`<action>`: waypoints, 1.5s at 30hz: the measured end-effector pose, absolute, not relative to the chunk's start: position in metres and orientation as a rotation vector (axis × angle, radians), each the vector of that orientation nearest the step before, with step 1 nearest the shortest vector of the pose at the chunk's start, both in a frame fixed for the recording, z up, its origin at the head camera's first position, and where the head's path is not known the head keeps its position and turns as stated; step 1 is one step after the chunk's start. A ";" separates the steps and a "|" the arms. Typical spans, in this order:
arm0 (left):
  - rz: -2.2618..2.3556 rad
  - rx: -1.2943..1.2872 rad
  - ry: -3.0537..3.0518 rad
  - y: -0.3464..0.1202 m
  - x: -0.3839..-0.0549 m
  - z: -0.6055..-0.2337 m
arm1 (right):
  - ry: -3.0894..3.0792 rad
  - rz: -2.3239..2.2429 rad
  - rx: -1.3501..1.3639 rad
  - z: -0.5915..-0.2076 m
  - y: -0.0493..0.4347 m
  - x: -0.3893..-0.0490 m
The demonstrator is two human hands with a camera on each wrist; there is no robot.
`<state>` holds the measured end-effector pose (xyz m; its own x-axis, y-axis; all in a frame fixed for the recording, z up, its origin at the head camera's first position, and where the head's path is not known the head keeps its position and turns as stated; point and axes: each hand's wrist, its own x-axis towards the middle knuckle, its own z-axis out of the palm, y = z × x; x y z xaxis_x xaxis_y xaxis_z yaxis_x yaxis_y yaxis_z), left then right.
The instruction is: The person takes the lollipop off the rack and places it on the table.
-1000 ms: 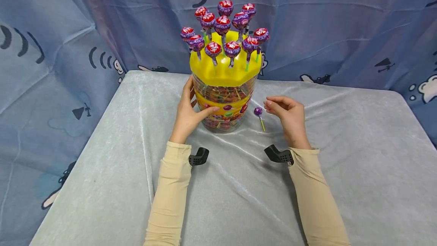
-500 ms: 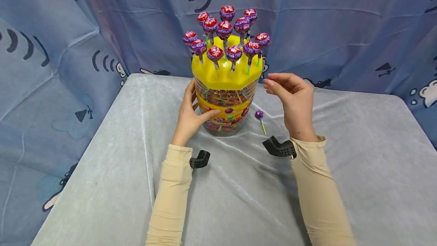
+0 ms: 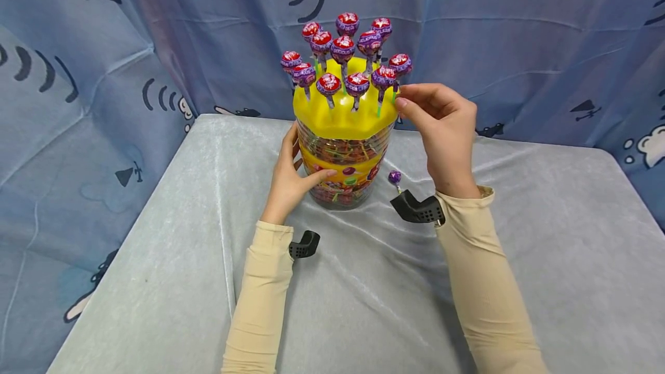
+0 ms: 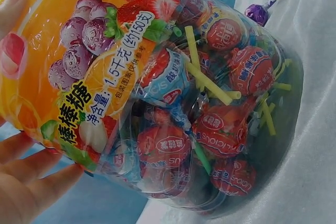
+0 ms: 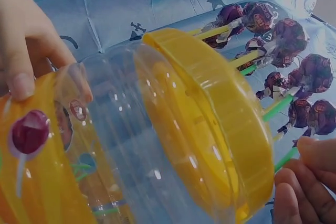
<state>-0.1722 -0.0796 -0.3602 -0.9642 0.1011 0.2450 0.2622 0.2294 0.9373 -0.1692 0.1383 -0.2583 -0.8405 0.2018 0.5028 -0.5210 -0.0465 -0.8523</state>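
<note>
A clear candy jar (image 3: 345, 153) with a yellow-orange label stands on the table, packed with wrapped lollipops. Its yellow lid (image 3: 343, 124) bears several red and purple lollipops, sticks down in the top. My left hand (image 3: 288, 180) grips the jar's left side, thumb across the label and fingers round behind. At the lid's right edge, my right hand (image 3: 444, 128) pinches the green stick of the rightmost lollipop (image 3: 400, 64); the right wrist view shows finger and thumb at that stick (image 5: 286, 158). Its lower end by the lid is partly hidden.
One loose purple lollipop (image 3: 394, 177) lies on the table right of the jar, its stick partly behind the black right wrist camera (image 3: 417, 208). A pale velvety cloth (image 3: 545, 247) covers the table. Behind hangs a blue patterned curtain (image 3: 493, 27).
My right hand has risen from beside the loose lollipop up to the lid's right edge and taken hold of a lollipop stick there. My left hand has kept its grip on the jar.
</note>
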 end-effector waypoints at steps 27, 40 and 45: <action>-1.827 -0.340 -2.374 -0.079 -0.171 -0.361 | -1.779 1.912 0.282 -0.251 0.134 -0.179; -1.830 -0.337 -2.373 -0.079 -0.172 -0.359 | -1.753 1.925 0.273 -0.244 0.131 -0.181; -1.832 -0.336 -2.374 -0.079 -0.171 -0.359 | -1.733 1.942 0.278 -0.242 0.132 -0.182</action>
<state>-0.1710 -0.0793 -0.3588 -0.9676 0.0996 0.2322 0.2499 0.2409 0.9378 -0.1817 0.1316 -0.2418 -0.8449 0.2396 0.4782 -0.5023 -0.0480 -0.8634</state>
